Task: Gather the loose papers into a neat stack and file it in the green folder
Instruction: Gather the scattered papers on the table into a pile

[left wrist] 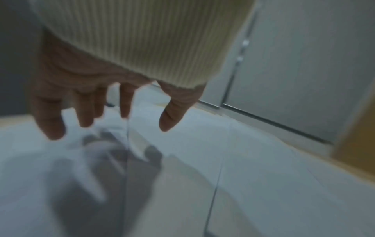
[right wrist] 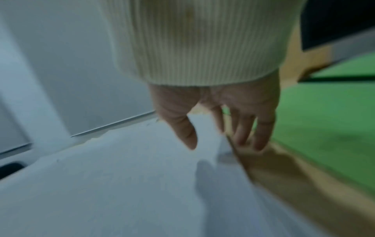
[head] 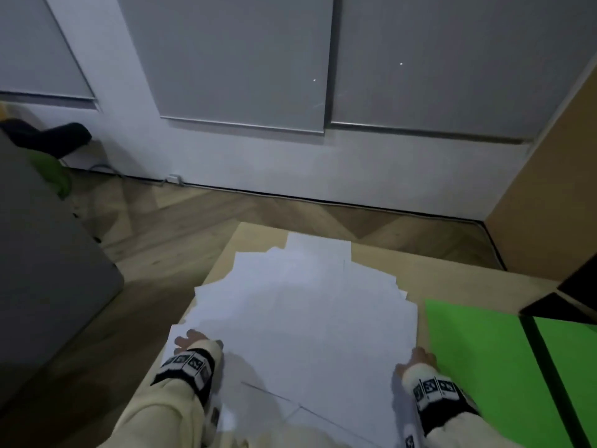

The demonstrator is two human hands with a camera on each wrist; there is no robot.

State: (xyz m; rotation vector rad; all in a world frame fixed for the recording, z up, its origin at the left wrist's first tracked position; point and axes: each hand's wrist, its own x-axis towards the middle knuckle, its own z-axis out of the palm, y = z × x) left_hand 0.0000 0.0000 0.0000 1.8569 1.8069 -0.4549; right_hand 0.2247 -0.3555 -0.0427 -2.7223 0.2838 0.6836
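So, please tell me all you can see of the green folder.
The green folder lies open and flat on the wooden table, to the right of the papers. It looks like plain matte card, with a dark strip across it. A strip of bare table separates it from the papers. The right hand is beside its left edge.

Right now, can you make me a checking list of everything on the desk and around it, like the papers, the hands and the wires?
Surface: light wooden table, mostly covered by paper.
Job's things: loose white papers spread in an untidy, overlapping pile; green folder lying flat to their right, a strip of table between.
Clutter: a dark object at the table's far right edge, too cut off to identify.
Grippers: left hand with fingers spread at the pile's left edge; right hand with fingers straight at the pile's right edge. Neither holds anything.
Cables: a thin dark cable along the foot of the wall.
Surroundings: wooden floor, grey window blinds, grey furniture on the left.
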